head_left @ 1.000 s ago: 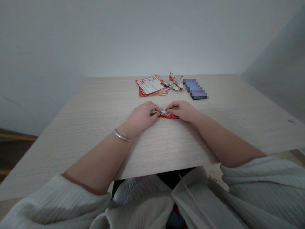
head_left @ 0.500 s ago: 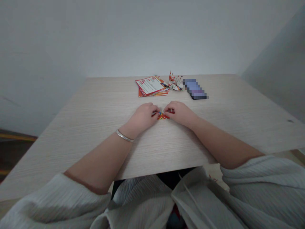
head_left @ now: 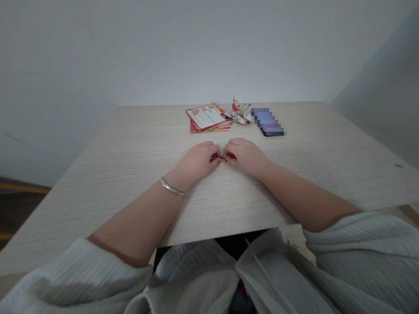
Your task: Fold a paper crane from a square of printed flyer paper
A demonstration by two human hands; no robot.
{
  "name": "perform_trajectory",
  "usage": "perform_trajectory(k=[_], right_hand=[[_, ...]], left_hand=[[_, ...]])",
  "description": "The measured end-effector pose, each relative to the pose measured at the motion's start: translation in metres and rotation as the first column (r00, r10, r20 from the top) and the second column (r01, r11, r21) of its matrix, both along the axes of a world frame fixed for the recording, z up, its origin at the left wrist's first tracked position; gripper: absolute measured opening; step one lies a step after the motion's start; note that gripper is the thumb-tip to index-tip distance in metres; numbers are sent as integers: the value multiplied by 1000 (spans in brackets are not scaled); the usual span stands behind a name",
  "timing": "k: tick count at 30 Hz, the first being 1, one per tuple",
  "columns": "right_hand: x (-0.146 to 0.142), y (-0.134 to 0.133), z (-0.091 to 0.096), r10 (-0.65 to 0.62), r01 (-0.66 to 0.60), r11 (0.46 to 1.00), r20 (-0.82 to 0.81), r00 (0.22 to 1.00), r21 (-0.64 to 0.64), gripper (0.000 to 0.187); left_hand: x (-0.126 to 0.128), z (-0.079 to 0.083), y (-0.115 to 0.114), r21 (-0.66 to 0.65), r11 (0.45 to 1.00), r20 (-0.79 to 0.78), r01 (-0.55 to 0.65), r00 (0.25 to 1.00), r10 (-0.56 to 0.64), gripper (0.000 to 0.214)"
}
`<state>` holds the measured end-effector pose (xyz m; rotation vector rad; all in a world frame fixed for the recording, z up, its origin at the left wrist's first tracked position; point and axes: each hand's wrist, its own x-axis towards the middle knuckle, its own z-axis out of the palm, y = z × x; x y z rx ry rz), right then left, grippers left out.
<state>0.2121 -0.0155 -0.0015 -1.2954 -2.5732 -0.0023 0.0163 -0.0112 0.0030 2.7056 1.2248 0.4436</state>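
My left hand and my right hand meet fingertip to fingertip on the wooden table. Both are closed in a pinch on a small folded red-patterned paper, most of it hidden under the fingers. A silver bracelet circles my left wrist. Farther back lie a stack of red and white printed sheets and a finished folded paper crane.
A dark phone lies at the back beside the crane. A plain wall rises behind the table. The table's near edge runs just past my forearms, with my grey knit sleeves below it.
My right hand has slid left along the folded paper toward my left hand. Less of the red paper shows now than one second ago.
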Motion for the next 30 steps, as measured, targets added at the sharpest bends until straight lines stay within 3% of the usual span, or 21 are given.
perform_trajectory(k=[6, 17, 25, 30], right_hand=[[4, -1, 4, 34, -33, 999, 48, 998, -26, 19], [7, -11, 13, 27, -25, 1000, 177, 984, -12, 23], [9, -4, 9, -6, -1, 999, 182, 983, 39, 24], [13, -1, 8, -18, 15, 1000, 159, 987, 19, 22]], left_hand=[[2, -1, 1, 20, 1000, -43, 11, 999, -11, 14], [0, 14, -9, 3, 1000, -207, 28, 978, -27, 26], [-5, 8, -7, 46, 996, -148, 78, 987, -71, 28], [-2, 6, -4, 38, 989, -190, 140, 973, -130, 33]])
